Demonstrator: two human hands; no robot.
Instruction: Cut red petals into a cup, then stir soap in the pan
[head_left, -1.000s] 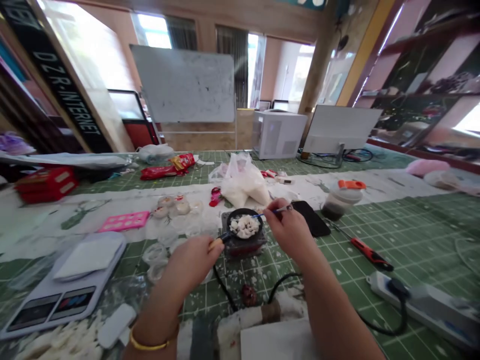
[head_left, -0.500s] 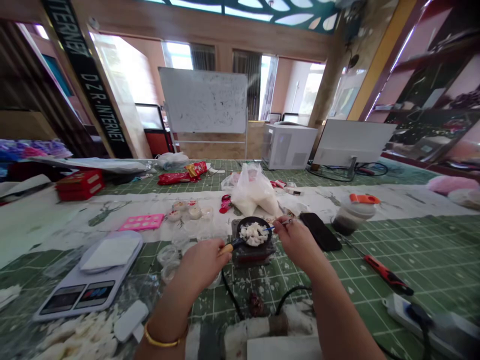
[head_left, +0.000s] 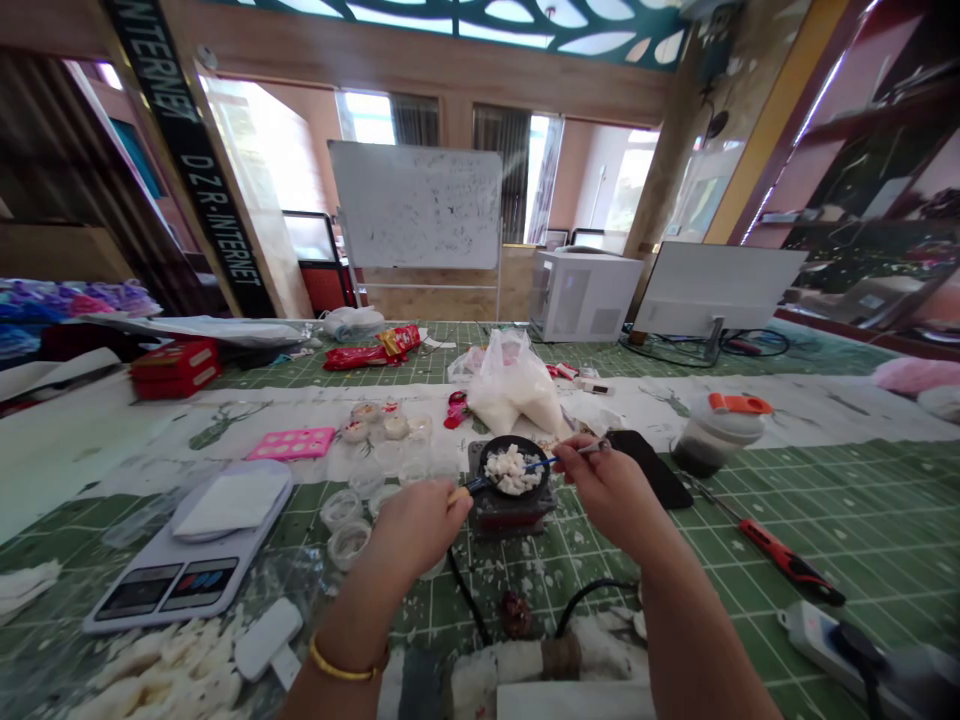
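Note:
A small black frying pan (head_left: 550, 470) rests on a little dark hot plate (head_left: 514, 518) in the middle of the table. White crumbly lumps (head_left: 511, 467) lie in it. My left hand (head_left: 421, 525) is closed round the pan's light wooden handle (head_left: 458, 495). To the right of the pan, my right hand (head_left: 600, 485) pinches a thin blue stick (head_left: 541, 462), whose tip is among the lumps. The stick's exact kind is too small to make out. A plastic bag of white granules (head_left: 514, 390) stands just behind the pan.
Clear small cups (head_left: 349, 545) and a kitchen scale (head_left: 191, 545) are to the left, with a pink mould (head_left: 291, 444). Right lie a phone (head_left: 651, 468), a lidded tub (head_left: 718, 435), a red-black screwdriver (head_left: 787, 562) and a power strip (head_left: 817, 640). Black cable (head_left: 469, 600) runs before the hot plate.
The stick's tip has moved left, further in among the lumps, and the right hand is slightly lower. My left hand keeps its hold on the handle. The whole view has shifted a little.

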